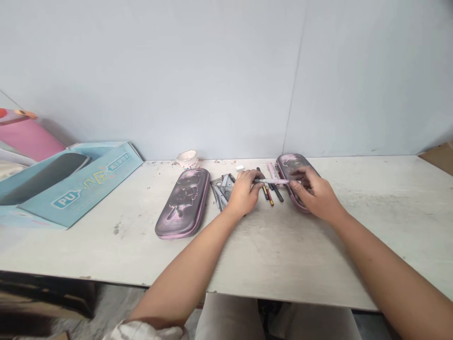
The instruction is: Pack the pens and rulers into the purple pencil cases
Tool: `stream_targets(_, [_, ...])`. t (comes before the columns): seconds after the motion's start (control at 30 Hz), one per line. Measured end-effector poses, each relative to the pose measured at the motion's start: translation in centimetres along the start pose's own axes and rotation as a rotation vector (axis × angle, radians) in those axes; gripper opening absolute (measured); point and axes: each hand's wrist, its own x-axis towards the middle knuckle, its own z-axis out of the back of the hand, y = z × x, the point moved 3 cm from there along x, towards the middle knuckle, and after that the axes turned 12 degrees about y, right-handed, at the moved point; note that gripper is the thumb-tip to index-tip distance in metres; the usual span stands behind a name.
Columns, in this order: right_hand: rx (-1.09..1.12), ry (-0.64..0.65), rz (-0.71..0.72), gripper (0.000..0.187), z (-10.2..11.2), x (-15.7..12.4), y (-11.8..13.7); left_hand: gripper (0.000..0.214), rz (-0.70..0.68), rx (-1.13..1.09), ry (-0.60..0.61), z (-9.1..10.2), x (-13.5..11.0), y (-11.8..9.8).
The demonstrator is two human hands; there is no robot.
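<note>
A light pink pen lies level between my two hands, above the table. My left hand is closed on its left end. At the other end, the thumb and fingers of my right hand pinch it. Below the pen are several dark pens and pencils and a pale pink marker. Clear rulers and set squares lie partly hidden beside my left hand. A dark purple pencil case sits behind my right hand, which covers part of it. A white eraser rests farther back.
A second, closed purple pencil case with a raised design lies to the left. Behind it stands a small paper cup. A blue cardboard box takes up the table's left side, and a wall closes off the back.
</note>
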Motion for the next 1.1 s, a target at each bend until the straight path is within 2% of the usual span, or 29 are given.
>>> stream_targets(0.07, [-0.025, -0.006, 0.066, 0.025, -0.1, 0.0, 0.2, 0.013, 0.014, 0.006, -0.021, 0.1, 0.0, 0.2])
stream_targets(0.23, [-0.085, 0.004, -0.037, 0.031, -0.1, -0.1, -0.2, 0.012, -0.005, 0.037, -0.02, 0.2, 0.0, 0.2])
stream_targets(0.37, [-0.091, 0.034, 0.026, 0.028, -0.3, -0.1, 0.1, 0.012, -0.003, 0.038, -0.037, 0.2, 0.0, 0.3])
stream_targets(0.5, [-0.165, 0.033, -0.047, 0.034, -0.2, -0.1, -0.1, 0.013, -0.009, 0.068, -0.013, 0.2, -0.1, 0.2])
stream_targets(0.63, [-0.104, 0.031, 0.033, 0.026, 0.1, -0.1, -0.1, 0.015, -0.011, 0.045, -0.007, 0.3, -0.1, 0.1])
stream_targets(0.7, [-0.155, 0.007, 0.055, 0.023, -0.2, -0.2, 0.2, 0.02, -0.014, 0.001, -0.01, 0.3, -0.1, 0.0])
stream_targets(0.83, [-0.422, -0.021, 0.085, 0.026, -2.5, -0.4, 2.1, 0.032, 0.029, 0.018, 0.002, 0.0, 0.6, 0.5])
stream_targets(0.93, [-0.582, 0.061, 0.158, 0.029, -5.1, -0.5, 3.8, 0.032, 0.105, 0.081, 0.069, -0.4, 1.1, 1.5])
stream_targets(1.0, [-0.624, 0.124, 0.22, 0.031, -6.3, -0.5, 4.4, 0.029, 0.119, 0.111, 0.127, -0.8, 1.3, 2.1])
stream_targets(1.1, [-0.606, 0.147, 0.26, 0.036, -6.6, -0.3, 4.1, 0.027, 0.098, 0.109, 0.158, -1.2, 1.4, 2.9])
